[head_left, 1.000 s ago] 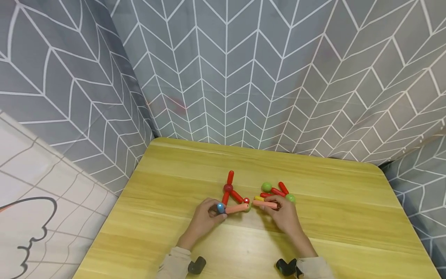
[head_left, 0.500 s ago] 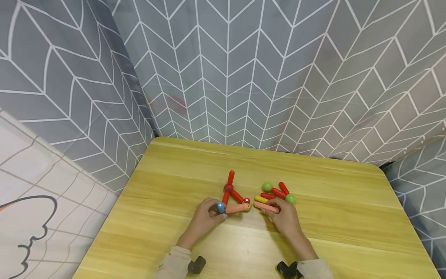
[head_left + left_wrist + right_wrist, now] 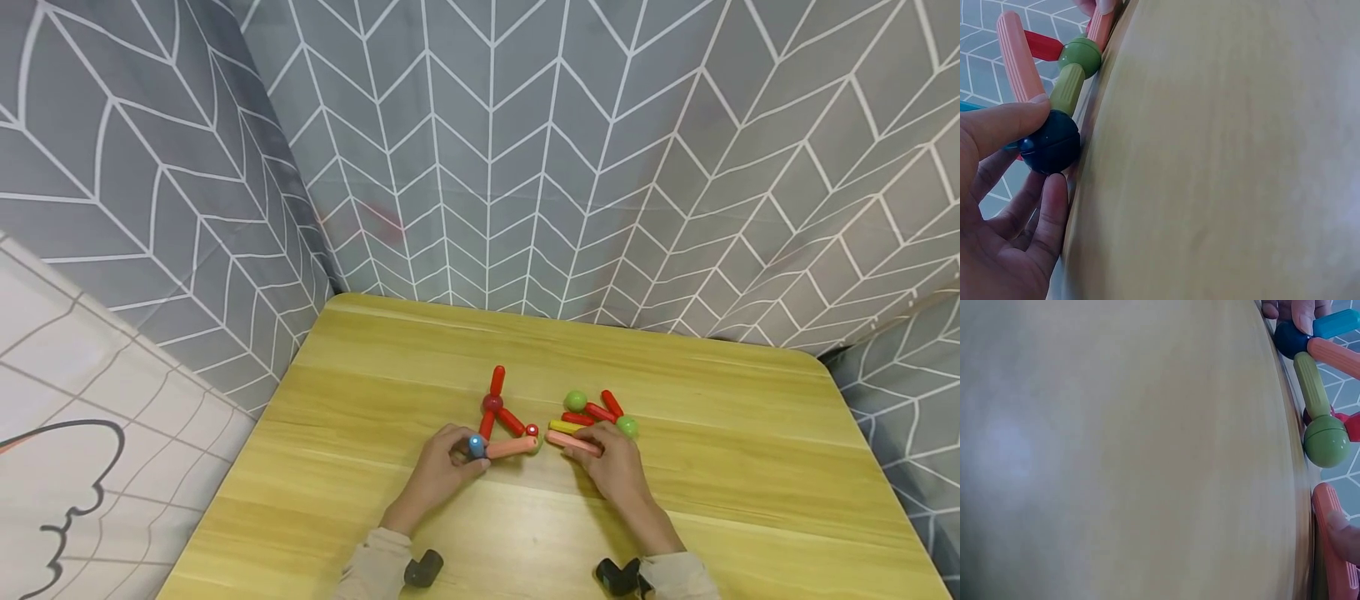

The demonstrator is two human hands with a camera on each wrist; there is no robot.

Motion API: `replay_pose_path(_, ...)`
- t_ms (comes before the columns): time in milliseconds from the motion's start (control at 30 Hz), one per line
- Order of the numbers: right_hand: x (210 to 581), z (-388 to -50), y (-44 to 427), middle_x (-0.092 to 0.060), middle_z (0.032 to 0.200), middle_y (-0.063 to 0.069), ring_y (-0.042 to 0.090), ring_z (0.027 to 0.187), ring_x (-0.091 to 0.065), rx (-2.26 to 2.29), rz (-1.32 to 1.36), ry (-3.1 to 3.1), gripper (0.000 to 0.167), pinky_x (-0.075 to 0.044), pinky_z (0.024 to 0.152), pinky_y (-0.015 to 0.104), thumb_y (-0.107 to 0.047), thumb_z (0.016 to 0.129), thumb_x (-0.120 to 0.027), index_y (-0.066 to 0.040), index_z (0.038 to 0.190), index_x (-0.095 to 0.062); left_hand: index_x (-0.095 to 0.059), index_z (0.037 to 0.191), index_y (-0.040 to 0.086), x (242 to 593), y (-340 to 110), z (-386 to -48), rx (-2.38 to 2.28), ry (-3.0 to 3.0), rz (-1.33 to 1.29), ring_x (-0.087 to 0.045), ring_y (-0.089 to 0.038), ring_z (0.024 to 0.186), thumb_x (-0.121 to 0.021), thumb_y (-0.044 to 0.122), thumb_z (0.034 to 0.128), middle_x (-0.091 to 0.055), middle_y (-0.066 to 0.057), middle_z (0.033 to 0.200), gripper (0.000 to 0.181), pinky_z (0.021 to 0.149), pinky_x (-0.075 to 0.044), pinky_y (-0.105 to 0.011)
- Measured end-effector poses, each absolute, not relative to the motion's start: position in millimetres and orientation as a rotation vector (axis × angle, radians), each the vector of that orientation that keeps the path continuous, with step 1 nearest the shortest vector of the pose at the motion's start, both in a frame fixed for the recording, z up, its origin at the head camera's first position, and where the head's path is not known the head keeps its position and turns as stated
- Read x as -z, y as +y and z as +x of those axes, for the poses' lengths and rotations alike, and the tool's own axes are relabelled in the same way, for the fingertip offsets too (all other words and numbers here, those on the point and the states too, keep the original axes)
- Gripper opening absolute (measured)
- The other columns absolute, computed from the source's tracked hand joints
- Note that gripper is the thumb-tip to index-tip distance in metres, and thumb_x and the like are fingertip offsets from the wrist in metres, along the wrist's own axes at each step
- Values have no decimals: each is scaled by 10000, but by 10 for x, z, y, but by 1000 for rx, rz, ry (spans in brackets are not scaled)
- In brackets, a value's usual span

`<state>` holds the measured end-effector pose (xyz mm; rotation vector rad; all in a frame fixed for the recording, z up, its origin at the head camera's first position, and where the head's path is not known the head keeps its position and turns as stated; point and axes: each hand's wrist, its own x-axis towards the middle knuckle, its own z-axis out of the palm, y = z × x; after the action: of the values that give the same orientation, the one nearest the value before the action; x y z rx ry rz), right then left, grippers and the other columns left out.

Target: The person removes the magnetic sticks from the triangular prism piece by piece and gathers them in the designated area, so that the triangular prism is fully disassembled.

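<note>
My left hand (image 3: pixel 441 468) pinches a dark blue ball (image 3: pixel 1052 142) between thumb and fingers. From this ball project a light blue rod (image 3: pixel 477 447), a salmon rod (image 3: pixel 512 448) and an olive-green rod (image 3: pixel 1067 90). The olive rod runs to a green ball (image 3: pixel 1327 442), which also bears red rods. Behind it, a dark red ball (image 3: pixel 492 403) links several red rods, one pointing away. To the right, my right hand (image 3: pixel 617 467) grips a separate salmon rod (image 3: pixel 573 442), thumb on its near side. A gap separates its free end from the green ball.
Just beyond the right hand lie a yellow rod (image 3: pixel 564 427), several loose red rods (image 3: pixel 611 403) and two green balls (image 3: pixel 575 401). The wooden table (image 3: pixel 750 442) extends to both sides, with a patterned curtain (image 3: pixel 517 167) behind its far edge.
The right hand's salmon rod has tilted slightly, its left end staying near the green ball, and more of the yellow rod shows. The left hand stays nearly still.
</note>
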<state>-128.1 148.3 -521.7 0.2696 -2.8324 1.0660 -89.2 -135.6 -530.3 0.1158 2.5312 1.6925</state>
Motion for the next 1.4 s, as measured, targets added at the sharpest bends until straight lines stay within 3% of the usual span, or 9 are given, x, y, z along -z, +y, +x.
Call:
replay_pose_path(233, 5237, -1300, 1515, -681, 908, 29, 220, 900, -610, -979, 289, -2831, 248, -484, 772, 360, -192, 729, -900, -99, 926, -782, -718, 1045, 118, 5312, -1360, -897, -1681, 2537, 118, -594, -112, 857, -805, 157, 852, -613, -59, 1014, 216, 740, -521, -172)
replay_pose_path(500, 5238, -1309, 1521, -654, 897, 22, 182, 847, -560, -951, 325, -2813, 229, -422, 697, 289, -179, 740, -889, -79, 916, -783, -720, 1054, 115, 5332, -1363, -891, -1697, 2531, 117, -592, -103, 851, -807, 151, 848, -614, -59, 1010, 227, 738, -524, -173)
replay_pose_path(833, 5223, -1336, 1503, -660, 887, 18, 219, 883, -579, -948, 310, -2836, 207, -444, 745, 338, -176, 749, -884, -103, 914, -783, -735, 1060, 110, 5302, -1360, -885, -1669, 2537, 129, -593, -147, 886, -809, 168, 848, -612, -67, 1029, 231, 736, -509, -164)
replay_pose_path(1133, 5216, -1333, 1489, -659, 874, 22, 172, 808, -517, -948, 283, -2842, 157, -392, 684, 277, -173, 793, -856, -92, 903, -778, -725, 1059, 114, 5346, -1354, -862, -1657, 2543, 126, -583, -84, 866, -805, 165, 851, -612, -46, 1029, 228, 740, -515, -164)
replay_pose_path(1400, 5189, -1351, 1461, -673, 888, 28, 173, 803, -549, -974, 266, -2798, 130, -442, 694, 288, -154, 809, -843, -91, 898, -771, -733, 1053, 129, 5320, -1352, -890, -1656, 2560, 153, -585, -94, 865, -803, 165, 854, -613, -51, 1028, 214, 730, -513, -167)
